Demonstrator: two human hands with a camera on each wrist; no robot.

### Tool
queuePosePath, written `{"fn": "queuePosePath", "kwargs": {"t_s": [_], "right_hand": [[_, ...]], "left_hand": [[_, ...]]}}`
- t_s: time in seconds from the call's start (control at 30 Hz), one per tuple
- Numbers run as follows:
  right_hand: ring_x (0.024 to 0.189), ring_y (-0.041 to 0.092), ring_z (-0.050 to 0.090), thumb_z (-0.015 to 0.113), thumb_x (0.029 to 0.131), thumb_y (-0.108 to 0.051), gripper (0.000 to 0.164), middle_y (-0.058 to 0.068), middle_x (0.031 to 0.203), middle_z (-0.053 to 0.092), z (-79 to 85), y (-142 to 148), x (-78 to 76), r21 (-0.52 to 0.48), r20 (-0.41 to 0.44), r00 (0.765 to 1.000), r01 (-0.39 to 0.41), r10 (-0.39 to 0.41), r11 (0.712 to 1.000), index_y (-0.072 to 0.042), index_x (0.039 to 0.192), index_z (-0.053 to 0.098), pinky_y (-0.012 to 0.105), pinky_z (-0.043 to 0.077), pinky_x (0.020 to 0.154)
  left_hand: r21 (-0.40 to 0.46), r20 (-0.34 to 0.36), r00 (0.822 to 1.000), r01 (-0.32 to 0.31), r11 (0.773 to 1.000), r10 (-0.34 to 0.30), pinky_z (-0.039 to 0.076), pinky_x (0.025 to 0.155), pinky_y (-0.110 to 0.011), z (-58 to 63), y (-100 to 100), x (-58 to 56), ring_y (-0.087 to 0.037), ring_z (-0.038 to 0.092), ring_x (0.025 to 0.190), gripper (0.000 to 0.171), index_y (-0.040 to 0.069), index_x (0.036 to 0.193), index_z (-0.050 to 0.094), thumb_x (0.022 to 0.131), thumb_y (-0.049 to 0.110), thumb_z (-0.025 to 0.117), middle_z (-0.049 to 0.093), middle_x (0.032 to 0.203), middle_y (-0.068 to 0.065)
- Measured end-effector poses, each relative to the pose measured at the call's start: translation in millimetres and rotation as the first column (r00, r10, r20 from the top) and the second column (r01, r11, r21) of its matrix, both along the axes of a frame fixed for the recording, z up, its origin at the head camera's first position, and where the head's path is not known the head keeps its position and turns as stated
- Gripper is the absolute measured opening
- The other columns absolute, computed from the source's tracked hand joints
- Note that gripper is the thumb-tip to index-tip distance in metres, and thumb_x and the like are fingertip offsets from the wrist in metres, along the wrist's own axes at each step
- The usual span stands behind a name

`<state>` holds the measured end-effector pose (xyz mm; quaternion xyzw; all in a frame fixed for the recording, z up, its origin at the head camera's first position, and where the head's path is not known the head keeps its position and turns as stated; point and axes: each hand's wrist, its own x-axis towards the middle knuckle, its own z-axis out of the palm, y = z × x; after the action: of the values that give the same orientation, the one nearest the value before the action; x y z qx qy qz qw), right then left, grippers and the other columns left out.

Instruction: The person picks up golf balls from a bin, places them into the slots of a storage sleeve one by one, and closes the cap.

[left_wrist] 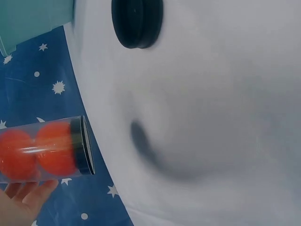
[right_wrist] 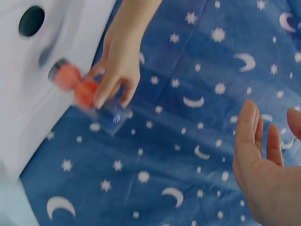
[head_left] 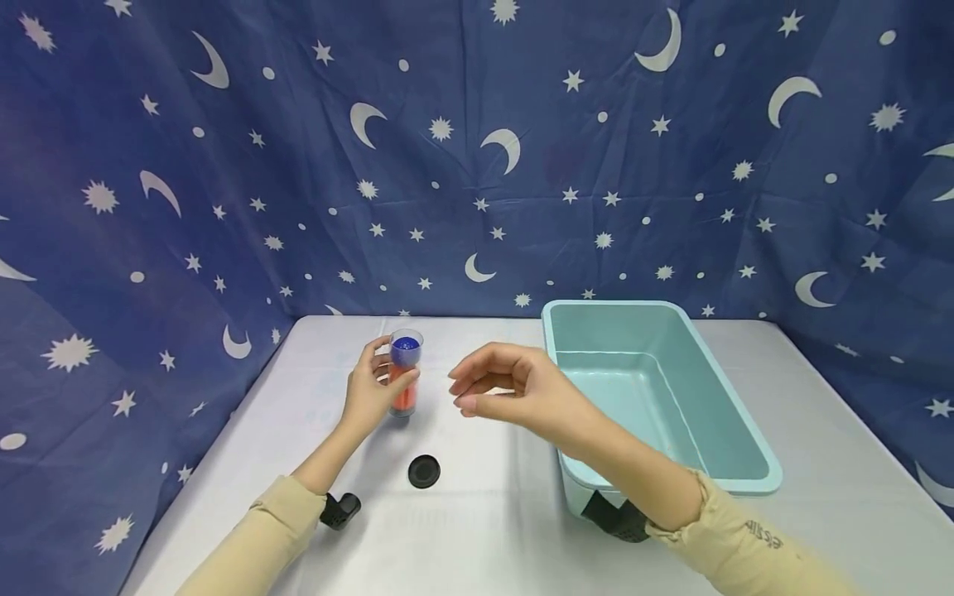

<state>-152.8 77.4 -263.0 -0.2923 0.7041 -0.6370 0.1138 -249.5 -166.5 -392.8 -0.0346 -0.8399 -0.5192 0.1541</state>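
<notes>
My left hand [head_left: 370,389] grips a clear plastic tube [head_left: 403,404] from the side, thumb in front and fingers behind. Orange balls fill its lower part and a blue ball [head_left: 406,351] sits at the top, inside the clear rim. A black cap [left_wrist: 81,146] closes the tube's bottom end in the left wrist view. On the table in front of the tube lies a round black lid [head_left: 424,472]. My right hand [head_left: 514,385] is raised to the right of the tube, its fingers loosely bent with nothing between them.
A pale turquoise bin [head_left: 745,485] stands on the right of the white-covered table [head_left: 477,530], partly behind my right forearm. A dark blue curtain [head_left: 447,165] with moons and stars hangs behind and beside the table. Black wrist devices [head_left: 341,511] show at both wrists.
</notes>
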Motion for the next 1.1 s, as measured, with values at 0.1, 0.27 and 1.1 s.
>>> {"fn": "queuePosePath", "kwargs": {"t_s": [0.1, 0.27, 1.1], "right_hand": [[0.088, 0.014, 0.064, 0.067, 0.083, -0.003, 0.025, 0.015, 0.099, 0.066, -13.5, -13, 5.7, 0.008, -0.037, 0.999, -0.008, 0.009, 1.0, 0.002, 0.107, 0.062, 0.028, 0.055, 0.083], [0.083, 0.006, 0.061, 0.066, 0.082, -0.001, 0.021, 0.018, 0.096, 0.065, -47.5, -35, 3.7, 0.068, -0.098, 0.995, 0.011, -0.004, 0.998, 0.002, 0.103, 0.064, 0.025, 0.056, 0.079], [0.071, 0.016, 0.062, 0.071, 0.076, 0.0, 0.019, 0.02, 0.088, 0.066, -133.4, -77, -37.1, 0.301, -0.152, 0.987, 0.095, -0.051, 0.949, 0.002, 0.094, 0.065, 0.015, 0.048, 0.063]], "left_hand": [[-0.007, 0.005, 1.0, -0.006, 1.0, 0.006, 0.051, 0.09, -0.048, -1.7, -5, 2.4, -0.039, 0.061, 0.107, 0.063, -0.002, 0.134, 0.045, 0.08, 0.013, 0.075, 0.06, 0.118, -0.027], [0.007, 0.015, 1.0, 0.006, 1.0, -0.006, 0.05, 0.092, -0.048, -8.7, -11, 4.4, -0.041, 0.059, 0.109, 0.057, -0.003, 0.128, 0.048, 0.08, 0.012, 0.075, 0.058, 0.12, -0.028], [0.087, -0.104, 0.988, 0.121, 0.989, -0.112, 0.05, 0.077, -0.017, -37.8, -54, 14.5, -0.001, 0.059, 0.088, 0.047, 0.0, 0.111, 0.052, 0.075, 0.014, 0.079, 0.063, 0.109, -0.02]]}}
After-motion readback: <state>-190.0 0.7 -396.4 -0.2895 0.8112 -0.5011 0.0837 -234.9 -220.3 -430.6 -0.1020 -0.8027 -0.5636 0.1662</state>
